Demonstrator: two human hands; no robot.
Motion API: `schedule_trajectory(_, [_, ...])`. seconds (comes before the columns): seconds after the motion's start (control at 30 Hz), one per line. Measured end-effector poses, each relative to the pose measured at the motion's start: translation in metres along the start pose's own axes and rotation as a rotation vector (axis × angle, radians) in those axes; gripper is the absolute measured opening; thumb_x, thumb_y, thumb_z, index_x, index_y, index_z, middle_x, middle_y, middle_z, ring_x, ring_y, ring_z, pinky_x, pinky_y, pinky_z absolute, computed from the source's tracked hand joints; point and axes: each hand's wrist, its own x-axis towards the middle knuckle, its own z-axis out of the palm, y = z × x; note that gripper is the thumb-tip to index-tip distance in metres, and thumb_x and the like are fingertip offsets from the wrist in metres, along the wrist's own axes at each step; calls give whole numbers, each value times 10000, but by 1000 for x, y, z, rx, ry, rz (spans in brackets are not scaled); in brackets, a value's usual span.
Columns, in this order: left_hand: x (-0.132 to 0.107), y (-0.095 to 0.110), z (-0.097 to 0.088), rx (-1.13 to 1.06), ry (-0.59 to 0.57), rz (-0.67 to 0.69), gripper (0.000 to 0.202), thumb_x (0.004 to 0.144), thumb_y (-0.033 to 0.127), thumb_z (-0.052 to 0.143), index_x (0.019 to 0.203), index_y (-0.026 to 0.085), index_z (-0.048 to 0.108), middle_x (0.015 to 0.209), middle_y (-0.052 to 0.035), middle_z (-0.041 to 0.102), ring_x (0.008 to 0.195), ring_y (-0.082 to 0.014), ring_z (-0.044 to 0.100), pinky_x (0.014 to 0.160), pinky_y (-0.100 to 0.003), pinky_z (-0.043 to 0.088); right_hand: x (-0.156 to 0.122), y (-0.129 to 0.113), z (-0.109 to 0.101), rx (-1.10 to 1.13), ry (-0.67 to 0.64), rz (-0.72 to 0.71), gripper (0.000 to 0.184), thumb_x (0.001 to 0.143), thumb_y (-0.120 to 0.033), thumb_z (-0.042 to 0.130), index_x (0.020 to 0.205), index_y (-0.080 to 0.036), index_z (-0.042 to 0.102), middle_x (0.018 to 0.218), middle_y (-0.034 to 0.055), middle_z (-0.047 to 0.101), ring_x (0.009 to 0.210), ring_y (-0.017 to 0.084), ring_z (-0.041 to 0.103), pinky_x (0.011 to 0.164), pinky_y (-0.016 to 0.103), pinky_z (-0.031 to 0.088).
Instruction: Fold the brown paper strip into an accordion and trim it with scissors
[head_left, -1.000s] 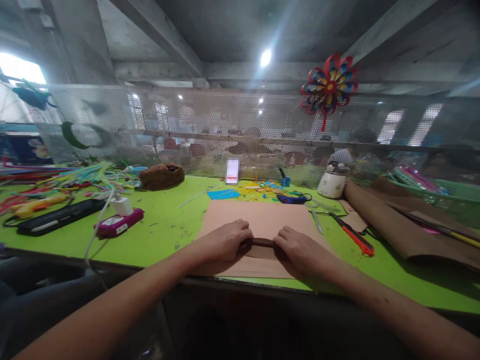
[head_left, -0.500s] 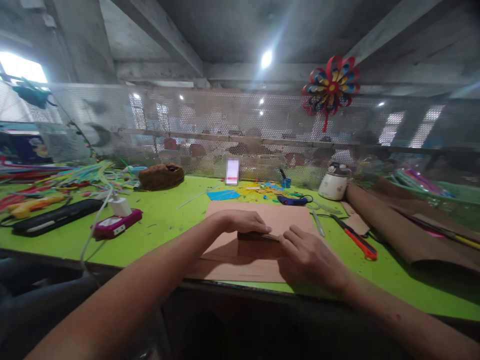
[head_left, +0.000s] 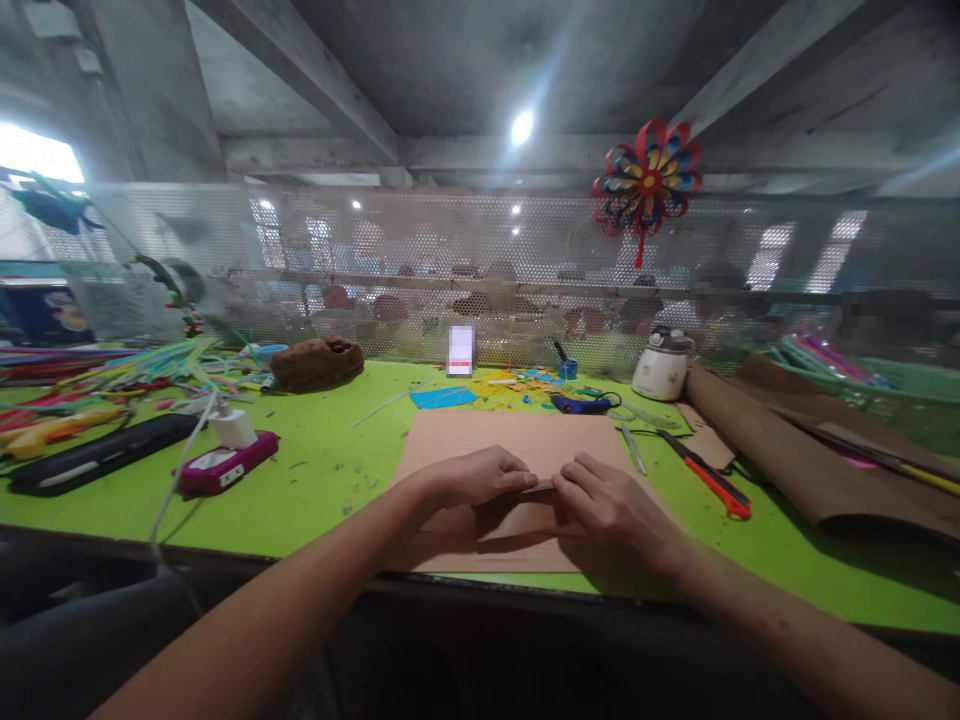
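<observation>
A brown paper sheet (head_left: 517, 435) lies flat on the green table (head_left: 337, 470) in front of me. Its near part is folded over into a flap (head_left: 517, 520). My left hand (head_left: 472, 478) and my right hand (head_left: 611, 510) rest side by side on the fold, fingertips meeting at the middle and pinching its upper edge. Both hands have curled fingers pressed on the paper.
An orange utility knife (head_left: 709, 475) lies right of the sheet, beside brown paper rolls (head_left: 757, 440). A blue glue gun (head_left: 577, 404), a white pot (head_left: 660, 365) and paper scraps sit behind. A magenta device (head_left: 221, 465), black case (head_left: 97, 452) and coloured sticks lie left. A mesh screen bounds the back.
My left hand came back from reaching forward and joined my right at the fold. The flap now lies lower and flatter than a moment ago.
</observation>
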Motion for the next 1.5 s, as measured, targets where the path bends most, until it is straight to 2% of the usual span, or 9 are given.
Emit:
schedule_trajectory(0.17, [-4, 6, -4, -58, -52, -27, 453, 815, 578, 423, 687, 152, 508, 547, 38, 404, 494, -83, 336, 481, -222, 266, 2, -1, 1, -3, -18, 20, 96, 754, -105, 478, 720, -159, 549, 744, 90, 510, 714, 213, 402, 646, 356, 349])
schedule_trajectory(0.37, [1, -7, -4, -83, -117, -27, 438, 827, 565, 425, 746, 151, 543, 512, 26, 481, 481, -97, 415, 498, -224, 315, 3, -2, -1, 90, -46, 110, 65, 767, -132, 502, 741, -154, 558, 753, 90, 536, 753, 219, 433, 682, 370, 377])
schedule_trajectory(0.5, [6, -8, -5, 75, -39, 45, 393, 855, 479, 419, 847, 131, 601, 629, -5, 571, 560, -105, 477, 553, -217, 353, 9, 14, -10, 285, 41, 259, 179, 806, -223, 552, 964, -144, 580, 961, 121, 577, 922, 239, 474, 790, 392, 410])
schedule_trajectory(0.57, [8, -4, -6, 211, 16, 78, 348, 850, 416, 434, 878, 125, 624, 689, -15, 595, 579, -104, 474, 551, -212, 345, 15, 24, -13, 414, 11, 323, 267, 818, -268, 553, 1058, -153, 571, 1045, 123, 577, 976, 235, 494, 822, 381, 419])
schedule_trajectory(0.67, [7, 7, -7, 369, 74, 43, 334, 848, 363, 412, 925, 136, 643, 716, -28, 624, 564, -111, 471, 523, -215, 322, 23, 33, -11, 602, -216, 369, 229, 844, -285, 500, 987, -158, 627, 922, 84, 632, 820, 192, 562, 711, 306, 443])
schedule_trajectory(0.73, [5, 12, -6, 446, 100, 30, 329, 841, 354, 411, 938, 151, 651, 735, -36, 643, 565, -120, 478, 512, -219, 306, 27, 34, -6, 681, -296, 378, 228, 847, -287, 484, 911, -153, 658, 822, 59, 645, 730, 169, 564, 645, 267, 427])
schedule_trajectory(1.0, [3, 7, -2, 541, 140, 89, 278, 820, 312, 451, 965, 187, 653, 821, -47, 672, 629, -138, 536, 537, -229, 299, 26, 34, 6, 799, -223, 423, 215, 782, -332, 548, 758, -160, 676, 702, 16, 622, 668, 152, 520, 580, 232, 381])
schedule_trajectory(1.27, [0, 2, 2, 496, 234, 59, 253, 808, 332, 454, 843, 176, 650, 732, -29, 634, 608, -136, 497, 523, -233, 277, 27, 33, 4, 868, -242, 442, 236, 783, -327, 527, 704, -143, 652, 646, 12, 580, 619, 134, 481, 545, 222, 361])
schedule_trajectory(1.5, [-5, -7, 7, 197, 240, 0, 399, 810, 494, 440, 801, 132, 608, 709, -10, 593, 636, -125, 483, 535, -216, 315, 23, 20, 4, 958, -234, 503, 292, 830, -335, 462, 709, -135, 636, 640, -6, 527, 584, 105, 407, 520, 210, 333])
